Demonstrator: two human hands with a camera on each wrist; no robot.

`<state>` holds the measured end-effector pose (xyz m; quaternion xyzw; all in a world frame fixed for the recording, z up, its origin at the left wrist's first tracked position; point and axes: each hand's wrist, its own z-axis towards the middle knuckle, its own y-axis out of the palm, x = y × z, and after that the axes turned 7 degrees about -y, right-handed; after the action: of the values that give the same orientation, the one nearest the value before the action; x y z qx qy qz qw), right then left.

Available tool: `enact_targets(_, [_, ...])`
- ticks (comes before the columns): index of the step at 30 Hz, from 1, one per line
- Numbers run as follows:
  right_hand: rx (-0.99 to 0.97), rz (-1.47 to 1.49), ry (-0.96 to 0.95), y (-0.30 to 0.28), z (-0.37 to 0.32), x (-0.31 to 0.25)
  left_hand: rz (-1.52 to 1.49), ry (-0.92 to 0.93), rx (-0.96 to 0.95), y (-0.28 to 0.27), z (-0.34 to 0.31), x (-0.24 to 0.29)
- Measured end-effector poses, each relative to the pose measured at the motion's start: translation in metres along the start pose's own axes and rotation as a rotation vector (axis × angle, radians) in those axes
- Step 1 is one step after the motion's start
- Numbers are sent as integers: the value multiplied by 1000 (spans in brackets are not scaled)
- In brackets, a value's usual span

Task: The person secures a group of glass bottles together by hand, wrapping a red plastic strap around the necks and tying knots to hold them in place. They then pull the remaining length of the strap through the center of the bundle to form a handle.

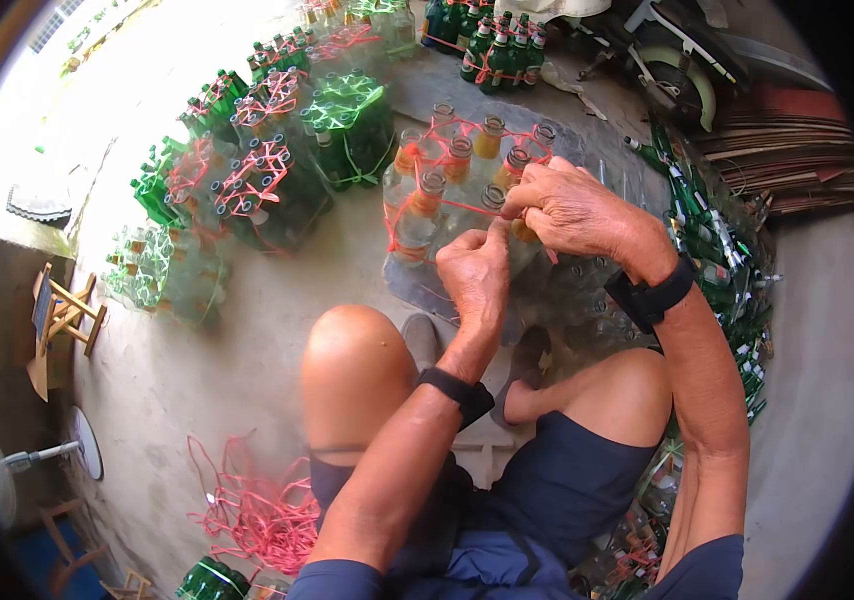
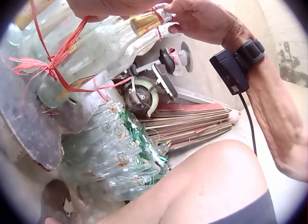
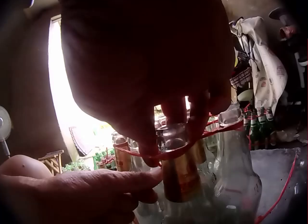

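In front of the knees stands a cluster of clear glass bottles [image 1: 415,228], several with gold neck labels, circled by red plastic string [image 2: 54,70]. My left hand [image 1: 475,277] has its fingers curled at the near side, thumb and forefinger pinching the string by a bottle neck. Over the same corner, my right hand [image 1: 582,210] grips the string with bent fingers close to the bottle mouths. In the right wrist view the string runs across the neck of a gold-labelled bottle [image 3: 180,180], with the left forefinger at the label. The right palm hides part of the string.
Tied bundles of green bottles [image 1: 352,125] stand at the back left. Loose bottles [image 1: 702,225] pile along the right, near stacked flat sheets [image 1: 782,150] and a wheel [image 1: 675,85]. A tangle of red string [image 1: 257,515] lies left of the legs, near a fan [image 1: 87,443].
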<state>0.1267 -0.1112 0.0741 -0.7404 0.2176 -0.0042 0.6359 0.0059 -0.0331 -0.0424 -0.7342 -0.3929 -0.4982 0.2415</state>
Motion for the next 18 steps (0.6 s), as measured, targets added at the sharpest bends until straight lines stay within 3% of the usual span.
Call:
enact_targets(6, [-119, 130, -162, -4, 8, 19, 62, 20, 49, 2, 0, -3])
enact_targets(9, [-129, 86, -64, -4, 7, 17, 98, 6, 53, 2, 0, -3])
enact_targets(18, [-97, -13, -141, -6, 3, 13, 52, 19, 67, 6, 2, -10])
